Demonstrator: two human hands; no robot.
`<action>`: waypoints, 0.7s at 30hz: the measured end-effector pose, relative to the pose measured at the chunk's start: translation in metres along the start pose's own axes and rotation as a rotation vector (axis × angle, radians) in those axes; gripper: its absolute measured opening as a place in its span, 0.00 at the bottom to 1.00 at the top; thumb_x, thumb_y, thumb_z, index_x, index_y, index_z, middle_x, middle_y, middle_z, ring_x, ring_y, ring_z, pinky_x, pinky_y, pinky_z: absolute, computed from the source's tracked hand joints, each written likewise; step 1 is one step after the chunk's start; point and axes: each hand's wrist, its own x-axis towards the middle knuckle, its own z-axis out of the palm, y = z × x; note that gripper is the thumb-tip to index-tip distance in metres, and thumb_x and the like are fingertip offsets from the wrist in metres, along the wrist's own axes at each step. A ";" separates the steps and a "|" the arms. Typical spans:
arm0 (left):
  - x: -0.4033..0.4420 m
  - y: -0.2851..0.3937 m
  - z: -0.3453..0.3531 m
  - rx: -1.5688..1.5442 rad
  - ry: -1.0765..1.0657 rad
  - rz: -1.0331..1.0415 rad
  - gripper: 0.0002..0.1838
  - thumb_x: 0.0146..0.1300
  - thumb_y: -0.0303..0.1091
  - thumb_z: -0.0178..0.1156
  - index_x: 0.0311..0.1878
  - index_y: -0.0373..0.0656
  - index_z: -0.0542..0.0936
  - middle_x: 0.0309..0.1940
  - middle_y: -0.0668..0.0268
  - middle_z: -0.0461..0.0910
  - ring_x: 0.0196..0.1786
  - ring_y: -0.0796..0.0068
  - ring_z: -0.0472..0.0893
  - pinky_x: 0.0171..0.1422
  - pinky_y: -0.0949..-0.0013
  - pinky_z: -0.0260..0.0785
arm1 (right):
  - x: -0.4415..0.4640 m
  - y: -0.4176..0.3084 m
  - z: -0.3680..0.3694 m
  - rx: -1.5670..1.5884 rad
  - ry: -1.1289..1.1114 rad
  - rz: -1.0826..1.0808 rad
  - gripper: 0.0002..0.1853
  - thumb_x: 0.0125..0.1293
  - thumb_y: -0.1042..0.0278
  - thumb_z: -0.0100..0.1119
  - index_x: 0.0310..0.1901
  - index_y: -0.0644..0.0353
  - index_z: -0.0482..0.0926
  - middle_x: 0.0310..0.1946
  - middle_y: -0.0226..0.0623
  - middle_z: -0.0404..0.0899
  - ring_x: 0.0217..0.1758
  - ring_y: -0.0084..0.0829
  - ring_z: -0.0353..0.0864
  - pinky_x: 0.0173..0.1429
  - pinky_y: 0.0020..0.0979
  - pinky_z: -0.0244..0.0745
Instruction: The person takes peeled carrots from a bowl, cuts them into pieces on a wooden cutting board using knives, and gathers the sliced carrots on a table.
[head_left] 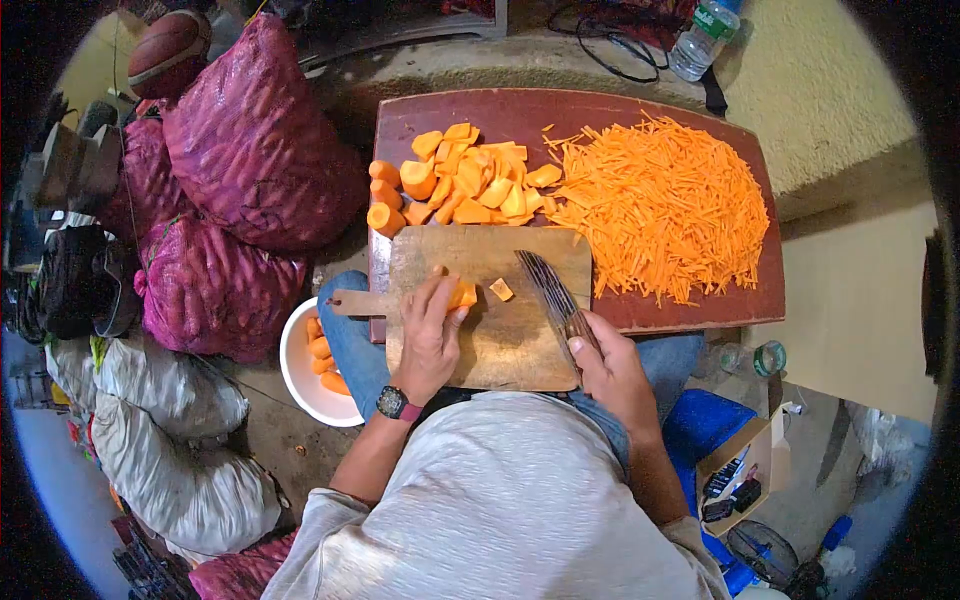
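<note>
My left hand [430, 335] grips a piece of carrot [462, 295] on the wooden cutting board [490, 350]. A small cut carrot piece [501, 290] lies just right of it on the board. In my right hand [612, 370] is a knife [552, 290], its dark blade slanting up and left over the board's right side. Beyond the board, carrot chunks [470, 180] are heaped on the red table [530, 107]. A large pile of carrot strips [670, 210] spreads over the table's right side.
A white bowl [290, 365] with peeled carrots stands on the floor to the left. Full purple mesh sacks [260, 140] and white sacks [180, 470] fill the left side. An open cardboard box [750, 470] sits at lower right, and a plastic bottle [705, 40] at the back.
</note>
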 end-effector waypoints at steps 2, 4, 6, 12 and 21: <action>0.000 -0.001 0.002 0.041 -0.011 0.055 0.28 0.73 0.28 0.69 0.75 0.39 0.78 0.73 0.46 0.76 0.78 0.43 0.74 0.80 0.48 0.64 | 0.000 -0.001 -0.001 0.005 0.013 -0.017 0.23 0.81 0.68 0.61 0.72 0.68 0.77 0.53 0.53 0.89 0.57 0.35 0.89 0.65 0.37 0.80; 0.002 0.002 0.002 0.084 -0.016 0.104 0.29 0.71 0.30 0.72 0.74 0.40 0.79 0.73 0.47 0.76 0.79 0.43 0.73 0.80 0.46 0.62 | 0.001 -0.001 -0.002 0.007 0.018 -0.037 0.23 0.81 0.68 0.61 0.72 0.68 0.77 0.54 0.54 0.89 0.59 0.37 0.89 0.67 0.37 0.79; 0.006 0.009 0.000 0.145 -0.033 0.149 0.32 0.64 0.35 0.78 0.70 0.42 0.80 0.68 0.51 0.76 0.78 0.46 0.73 0.77 0.40 0.57 | 0.002 0.000 -0.002 -0.062 0.029 -0.070 0.23 0.81 0.68 0.61 0.72 0.68 0.77 0.57 0.56 0.89 0.62 0.42 0.89 0.69 0.38 0.78; 0.040 0.030 0.008 0.260 -0.136 0.292 0.24 0.63 0.41 0.76 0.61 0.45 0.83 0.54 0.55 0.79 0.69 0.52 0.77 0.72 0.34 0.58 | 0.008 -0.003 -0.006 -0.144 -0.014 -0.120 0.22 0.81 0.69 0.60 0.72 0.68 0.77 0.57 0.58 0.89 0.61 0.46 0.90 0.68 0.40 0.80; 0.049 0.036 0.017 0.266 -0.166 0.335 0.22 0.58 0.28 0.71 0.58 0.44 0.85 0.47 0.61 0.81 0.58 0.57 0.81 0.72 0.37 0.60 | 0.006 0.012 0.005 -0.142 0.042 -0.216 0.21 0.81 0.70 0.59 0.71 0.68 0.78 0.52 0.57 0.90 0.57 0.46 0.92 0.63 0.41 0.82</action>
